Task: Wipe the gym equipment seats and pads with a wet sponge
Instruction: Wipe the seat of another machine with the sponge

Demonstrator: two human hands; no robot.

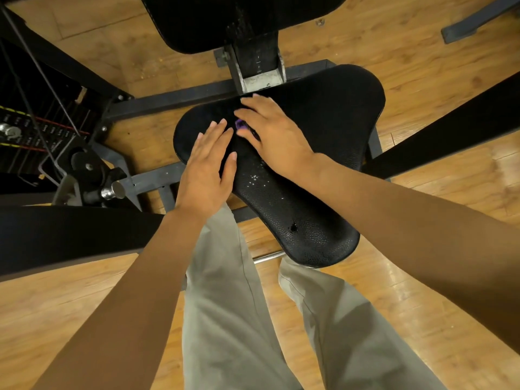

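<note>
**Spotter:** Wooden planks run under the whole machine, with the weight stack [31, 130] off to your left and the back pad [225, 18] at the top of the head view. You are standing right at the seat [309, 170], a black three-lobed pad with a pebbled skin.

**Operator:** Where is my sponge?

**Spotter:** Under your right hand [275, 136]. Only a small purple corner of the sponge [240, 124] shows past your fingers, near the seat's left lobe, so its shape is hidden. Your fingers lie spread and pressing down over it, and I cannot tell whether they curl round it. Your left hand [208, 164] rests flat on that same lobe, fingers straight, holding nothing, just beside the sponge.

**Operator:** Which way next?

**Spotter:** My guess is toward you. The near lobe stretches down from your right hand along the seat's long axis, and it carries pale specks and a small tear [294, 227]. Your right hand is the one placed to drag there.
</note>
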